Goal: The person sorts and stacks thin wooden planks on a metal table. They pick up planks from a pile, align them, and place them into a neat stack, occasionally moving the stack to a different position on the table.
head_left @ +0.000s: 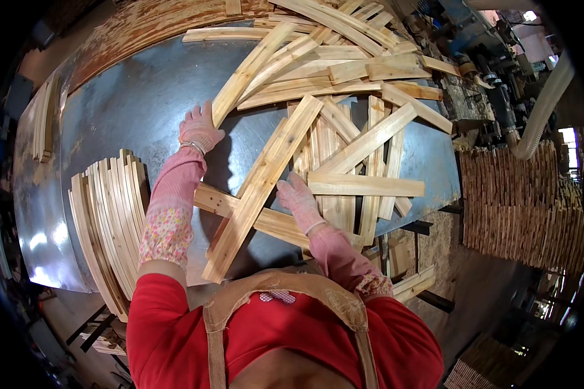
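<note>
My left hand (202, 128), in a pink glove, is by the lower end of a long wooden plank (254, 72) that slants up to the pile. Its fingers are stretched out and the thumb lies just under the plank's end, seemingly touching it. My right hand (296, 198), gloved too, is low among the boards with fingers apart, close to the right edge of another slanting plank (264, 186). That plank lies across a darker knotty board (282, 226). A short board (368, 185) lies right of my right hand.
A metal-topped table (146, 91) bears a heap of loose planks (324, 68) at the far side. At left stands a row of narrow slats (110, 214), with a smaller bundle (45, 120) beyond. Stacked wood (509, 201), machinery (493, 71) and a ribbed hose (545, 107) are on the right.
</note>
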